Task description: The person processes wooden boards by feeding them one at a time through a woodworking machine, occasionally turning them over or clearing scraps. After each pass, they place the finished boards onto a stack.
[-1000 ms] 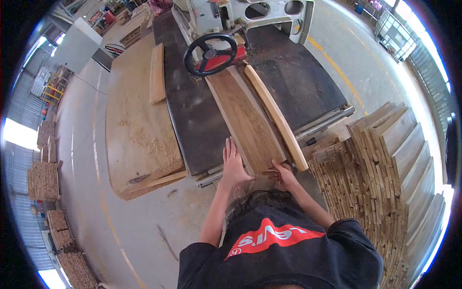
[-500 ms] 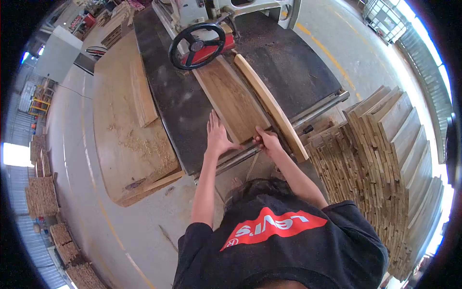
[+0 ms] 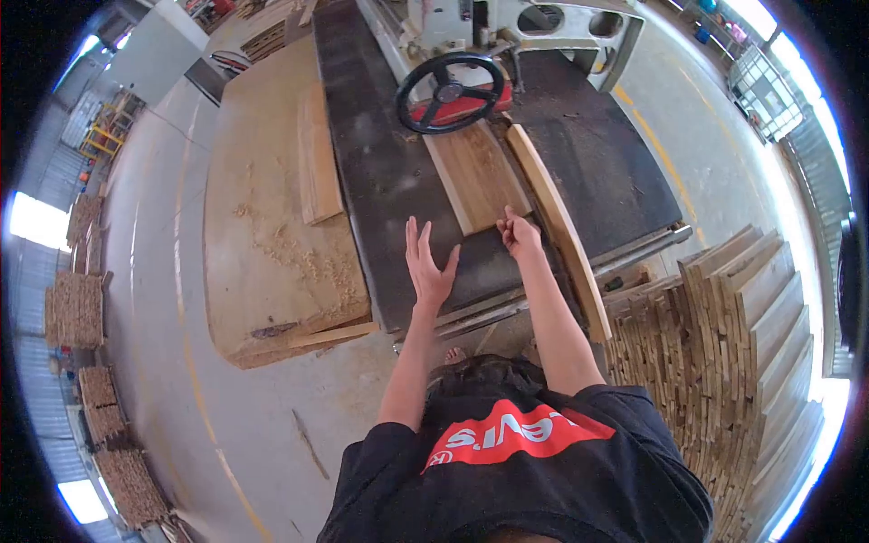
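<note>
Stacked planks point(image 3: 724, 326) right; sawdust-covered side table point(image 3: 262, 271); black handwheel point(image 3: 450, 90).

The concrete floor point(image 3: 172, 299) carried yellow lines; daylight glared through openings point(image 3: 36, 222), and stacked timber point(image 3: 77, 308) lined the wall.

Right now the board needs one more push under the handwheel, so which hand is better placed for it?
Probably the right hand: its fingertips meet the board at its near end. The left hand lies open on the dark table, off the wood.

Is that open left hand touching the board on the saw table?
Apart. The head view shows the left hand spread open with dark table surface between its fingers and the board.
</note>
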`<control>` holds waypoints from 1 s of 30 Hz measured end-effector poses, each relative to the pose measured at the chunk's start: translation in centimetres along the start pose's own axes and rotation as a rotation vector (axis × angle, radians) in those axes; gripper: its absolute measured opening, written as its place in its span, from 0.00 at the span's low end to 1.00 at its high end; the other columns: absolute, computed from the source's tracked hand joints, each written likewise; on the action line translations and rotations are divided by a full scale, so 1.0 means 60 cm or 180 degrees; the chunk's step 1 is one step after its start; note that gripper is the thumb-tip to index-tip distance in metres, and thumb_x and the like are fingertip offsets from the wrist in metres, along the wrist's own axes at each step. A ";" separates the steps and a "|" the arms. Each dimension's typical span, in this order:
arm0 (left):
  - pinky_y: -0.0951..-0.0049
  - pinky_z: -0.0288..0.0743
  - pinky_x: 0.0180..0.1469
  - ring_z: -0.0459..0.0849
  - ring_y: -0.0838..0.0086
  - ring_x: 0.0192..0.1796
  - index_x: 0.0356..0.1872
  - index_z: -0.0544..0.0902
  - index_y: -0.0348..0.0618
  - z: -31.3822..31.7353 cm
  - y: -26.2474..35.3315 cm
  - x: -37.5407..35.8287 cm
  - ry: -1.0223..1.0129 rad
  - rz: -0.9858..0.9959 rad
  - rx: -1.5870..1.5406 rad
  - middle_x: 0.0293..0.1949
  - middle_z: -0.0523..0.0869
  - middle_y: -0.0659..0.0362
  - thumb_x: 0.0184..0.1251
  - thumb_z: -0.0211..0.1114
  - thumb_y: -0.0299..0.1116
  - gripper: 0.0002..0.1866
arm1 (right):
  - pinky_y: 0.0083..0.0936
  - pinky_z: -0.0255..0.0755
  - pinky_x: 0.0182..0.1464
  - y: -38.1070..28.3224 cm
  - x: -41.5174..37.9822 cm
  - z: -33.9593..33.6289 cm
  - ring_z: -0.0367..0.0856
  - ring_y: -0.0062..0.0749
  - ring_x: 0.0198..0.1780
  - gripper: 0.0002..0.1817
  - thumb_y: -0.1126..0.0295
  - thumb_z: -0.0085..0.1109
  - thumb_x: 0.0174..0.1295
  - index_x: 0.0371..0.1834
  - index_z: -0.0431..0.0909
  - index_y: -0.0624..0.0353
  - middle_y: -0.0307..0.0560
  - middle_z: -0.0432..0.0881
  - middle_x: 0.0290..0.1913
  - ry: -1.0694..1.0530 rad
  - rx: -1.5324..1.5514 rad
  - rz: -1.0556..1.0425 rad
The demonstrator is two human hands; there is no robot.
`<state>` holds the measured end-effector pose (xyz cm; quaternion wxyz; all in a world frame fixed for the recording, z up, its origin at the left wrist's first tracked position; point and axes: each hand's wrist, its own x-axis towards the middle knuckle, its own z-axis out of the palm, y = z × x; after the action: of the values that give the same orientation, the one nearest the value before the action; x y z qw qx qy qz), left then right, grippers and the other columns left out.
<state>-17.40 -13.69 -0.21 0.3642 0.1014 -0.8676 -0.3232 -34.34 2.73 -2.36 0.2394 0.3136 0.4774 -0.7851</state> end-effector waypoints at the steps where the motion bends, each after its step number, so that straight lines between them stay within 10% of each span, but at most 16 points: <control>1: 0.43 0.60 0.81 0.60 0.40 0.85 0.76 0.72 0.39 -0.012 -0.015 0.000 0.0100 -0.0035 0.0100 0.83 0.64 0.39 0.69 0.78 0.38 0.37 | 0.16 0.74 0.18 -0.002 0.004 0.014 0.89 0.26 0.27 0.17 0.61 0.78 0.69 0.29 0.79 0.55 0.34 0.80 0.22 0.0008 0.0048 -0.0013; 9: 0.39 0.54 0.83 0.59 0.42 0.85 0.73 0.76 0.41 -0.137 -0.202 0.043 0.0464 -0.0410 0.0961 0.82 0.66 0.39 0.75 0.73 0.50 0.34 | 0.28 0.75 0.25 0.071 -0.056 0.120 0.85 0.27 0.21 0.29 0.47 0.56 0.82 0.32 0.84 0.63 0.44 0.85 0.24 0.1175 -0.1232 -0.2391; 12: 0.35 0.54 0.82 0.55 0.39 0.86 0.79 0.69 0.42 -0.175 -0.276 0.118 0.0557 -0.0507 0.1417 0.83 0.63 0.38 0.70 0.74 0.57 0.44 | 0.40 0.77 0.33 0.088 -0.028 0.099 0.86 0.45 0.26 0.29 0.47 0.56 0.82 0.29 0.84 0.60 0.49 0.83 0.22 0.0443 -0.2618 -0.2965; 22: 0.35 0.54 0.83 0.57 0.39 0.85 0.86 0.54 0.37 -0.167 -0.340 0.343 -0.0282 -0.2641 0.1770 0.82 0.63 0.35 0.37 0.89 0.68 0.78 | 0.42 0.80 0.35 0.067 -0.059 0.144 0.87 0.49 0.29 0.30 0.39 0.67 0.71 0.25 0.84 0.55 0.47 0.86 0.24 0.1421 -0.2950 -0.2816; 30: 0.46 0.71 0.74 0.76 0.43 0.71 0.76 0.71 0.27 -0.122 -0.256 0.248 0.0268 -0.2714 0.1236 0.68 0.79 0.36 0.41 0.92 0.52 0.62 | 0.43 0.81 0.36 0.061 -0.064 0.146 0.89 0.49 0.30 0.27 0.41 0.66 0.71 0.26 0.85 0.54 0.46 0.88 0.25 0.1444 -0.2958 -0.2730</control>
<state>-23.84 -35.22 2.32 0.2081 0.5280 -0.7774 -0.2712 -31.54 -6.45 1.27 -0.0898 0.1177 0.8866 -0.4382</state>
